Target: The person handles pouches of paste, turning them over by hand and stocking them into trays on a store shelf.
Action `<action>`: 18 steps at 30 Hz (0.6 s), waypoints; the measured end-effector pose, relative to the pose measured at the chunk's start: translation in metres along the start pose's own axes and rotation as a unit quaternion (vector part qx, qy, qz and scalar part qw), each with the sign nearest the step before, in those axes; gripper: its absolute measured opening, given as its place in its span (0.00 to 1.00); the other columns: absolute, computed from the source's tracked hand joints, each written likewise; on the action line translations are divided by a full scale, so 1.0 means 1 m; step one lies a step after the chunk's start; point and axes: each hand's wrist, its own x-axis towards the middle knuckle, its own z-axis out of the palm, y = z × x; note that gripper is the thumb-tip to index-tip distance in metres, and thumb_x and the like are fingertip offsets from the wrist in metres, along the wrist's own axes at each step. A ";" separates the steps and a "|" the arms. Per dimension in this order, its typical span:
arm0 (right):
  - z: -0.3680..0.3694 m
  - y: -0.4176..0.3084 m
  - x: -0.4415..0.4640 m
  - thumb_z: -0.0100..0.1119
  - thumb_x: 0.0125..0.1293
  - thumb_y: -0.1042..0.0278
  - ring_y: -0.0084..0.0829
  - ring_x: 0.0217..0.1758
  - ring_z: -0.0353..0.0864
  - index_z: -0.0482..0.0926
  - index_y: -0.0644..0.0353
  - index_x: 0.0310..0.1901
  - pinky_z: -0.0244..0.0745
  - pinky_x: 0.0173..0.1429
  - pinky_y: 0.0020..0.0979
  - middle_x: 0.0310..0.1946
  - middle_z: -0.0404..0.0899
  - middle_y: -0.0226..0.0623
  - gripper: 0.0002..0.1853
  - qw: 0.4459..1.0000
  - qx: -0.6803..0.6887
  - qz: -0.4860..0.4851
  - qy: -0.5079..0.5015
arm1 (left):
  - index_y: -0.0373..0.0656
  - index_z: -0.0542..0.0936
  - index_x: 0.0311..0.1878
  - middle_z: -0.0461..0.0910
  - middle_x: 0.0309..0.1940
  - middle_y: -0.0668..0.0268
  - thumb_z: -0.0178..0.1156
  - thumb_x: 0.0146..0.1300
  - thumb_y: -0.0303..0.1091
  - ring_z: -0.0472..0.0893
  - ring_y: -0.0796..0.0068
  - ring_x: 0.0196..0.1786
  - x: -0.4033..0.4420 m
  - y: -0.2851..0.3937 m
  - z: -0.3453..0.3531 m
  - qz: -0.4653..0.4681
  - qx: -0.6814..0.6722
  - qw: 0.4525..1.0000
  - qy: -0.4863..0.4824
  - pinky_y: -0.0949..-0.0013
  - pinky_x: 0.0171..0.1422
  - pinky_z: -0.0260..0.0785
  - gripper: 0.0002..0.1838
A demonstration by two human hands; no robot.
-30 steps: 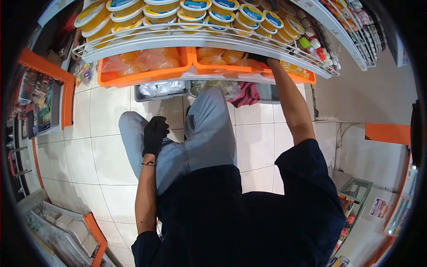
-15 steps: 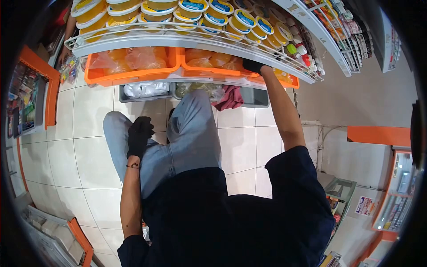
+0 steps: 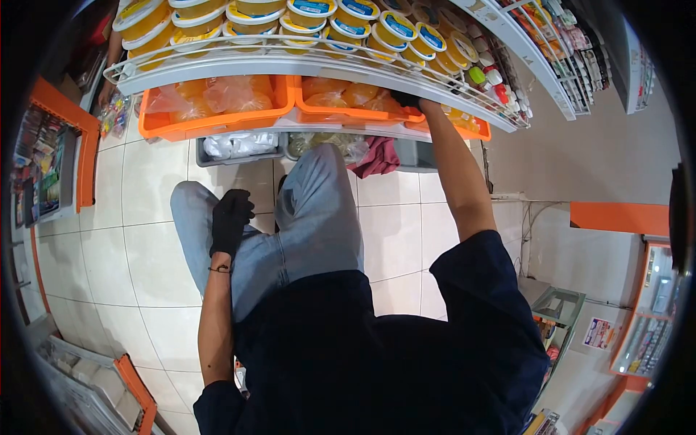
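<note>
My left hand [image 3: 232, 221], in a black glove, rests on my jeans [image 3: 312, 239] at the left knee, its fingers curled with nothing visible in them. My right hand [image 3: 406, 100], gloved in black too, reaches under the front edge of the shelf [image 3: 290, 65], at the right end of an orange bin [image 3: 355, 116] of orange-filled plastic bags [image 3: 330, 100]. The shelf hides its fingers. Another orange bin [image 3: 210, 129] with similar bags is to the left.
Stacked lidded tubs [image 3: 312, 9] and small bottles [image 3: 500, 90] stand behind a wire rail above. Grey trays [image 3: 243, 156] and a maroon cloth [image 3: 377, 156] lie below. At the upper left, part of another person's arm [image 3: 112, 54] shows.
The view has shifted, so shelf and bins appear further left than a second ago. My right hand has moved slightly within the bin area. My left hand stays on the knee.
</note>
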 end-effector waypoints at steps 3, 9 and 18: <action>-0.008 -0.007 0.000 0.42 0.72 0.60 0.45 0.51 0.79 0.79 0.60 0.47 0.75 0.58 0.40 0.47 0.81 0.48 0.17 0.950 0.286 0.126 0.027 | 0.41 0.80 0.46 0.79 0.29 0.68 0.55 0.70 0.35 0.79 0.80 0.28 0.001 -0.003 0.000 -0.003 -0.013 1.000 -0.008 0.77 0.30 0.69 0.10; -0.006 -0.021 -0.008 0.42 0.71 0.60 0.49 0.54 0.78 0.78 0.60 0.48 0.72 0.61 0.42 0.49 0.80 0.51 0.17 0.904 0.384 0.176 0.061 | 0.40 0.80 0.48 0.81 0.29 0.66 0.54 0.72 0.37 0.78 0.81 0.27 0.000 -0.006 -0.004 0.020 -0.020 1.000 0.004 0.76 0.30 0.69 0.11; -0.016 -0.024 -0.022 0.46 0.68 0.56 0.54 0.59 0.75 0.79 0.58 0.52 0.68 0.63 0.46 0.53 0.79 0.52 0.20 0.876 0.430 0.217 -0.001 | 0.40 0.80 0.47 0.80 0.29 0.66 0.55 0.71 0.35 0.79 0.80 0.28 0.001 -0.002 -0.005 -0.001 -0.044 0.999 0.004 0.76 0.31 0.69 0.10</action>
